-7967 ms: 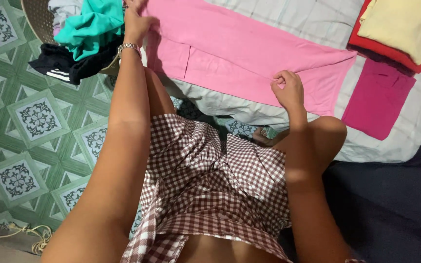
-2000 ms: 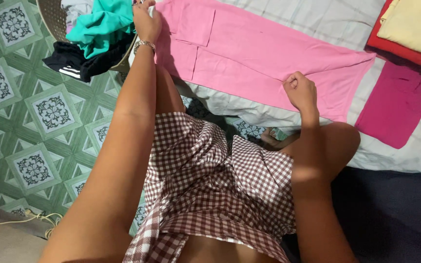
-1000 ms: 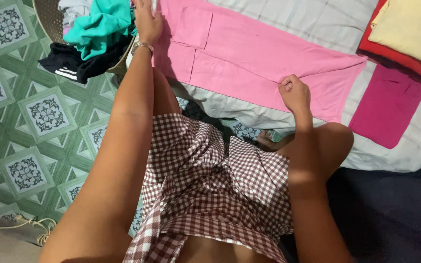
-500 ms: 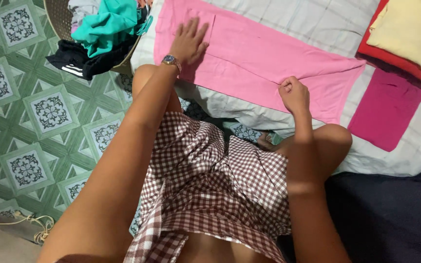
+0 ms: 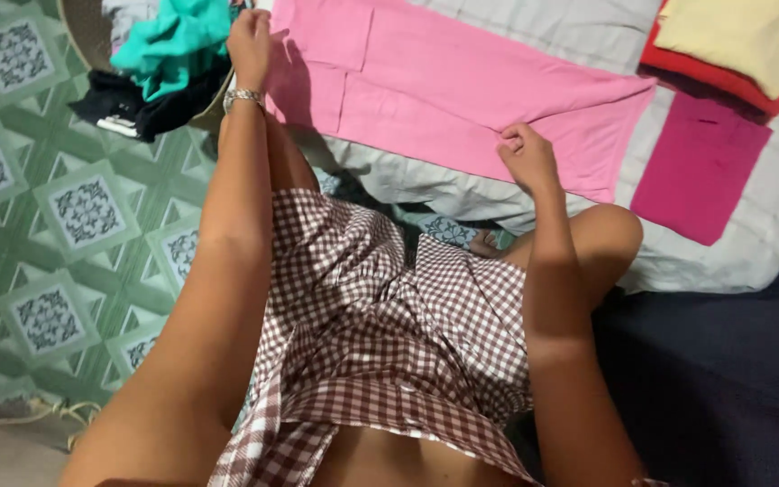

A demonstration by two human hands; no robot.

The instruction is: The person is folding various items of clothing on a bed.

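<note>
My checked skirt [image 5: 389,334] fills the near view over my knees, and just past it my right hand [image 5: 525,158] is closed, pinching the near folded edge of the light pink garment [image 5: 462,86] that lies spread flat on the pale checked bedding [image 5: 750,243]. Further up, my left hand [image 5: 250,41] — a metal watch [image 5: 243,95] on its wrist — is curled shut on the garment's left end, beside the basket [image 5: 83,32] with teal and black clothes. Farthest right, a magenta folded piece [image 5: 701,176] lies near a red-and-yellow stack [image 5: 741,45].
</note>
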